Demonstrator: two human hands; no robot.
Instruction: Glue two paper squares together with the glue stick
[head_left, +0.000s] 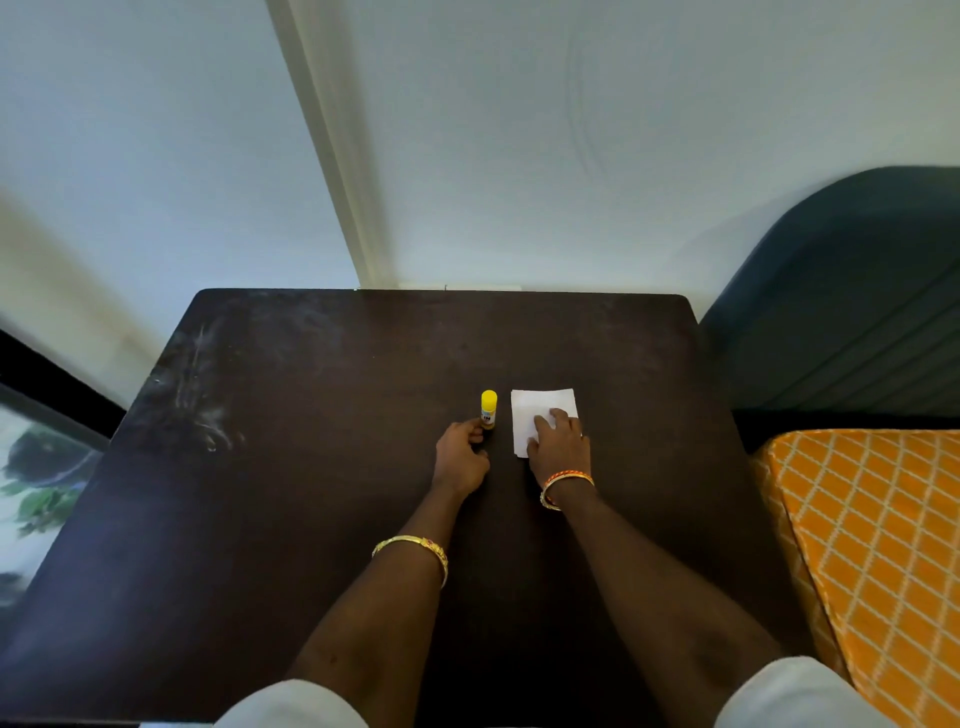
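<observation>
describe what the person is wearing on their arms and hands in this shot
Both forearms are bare from short, light grey-white sleeves at the bottom edge of the view. The left arm carries a thin gold bangle with a small reddish detail, sitting partway up the forearm. The right wrist has an orange and red braided thread band. No gloves; any rings on the left hand or right hand are too small to tell.
</observation>
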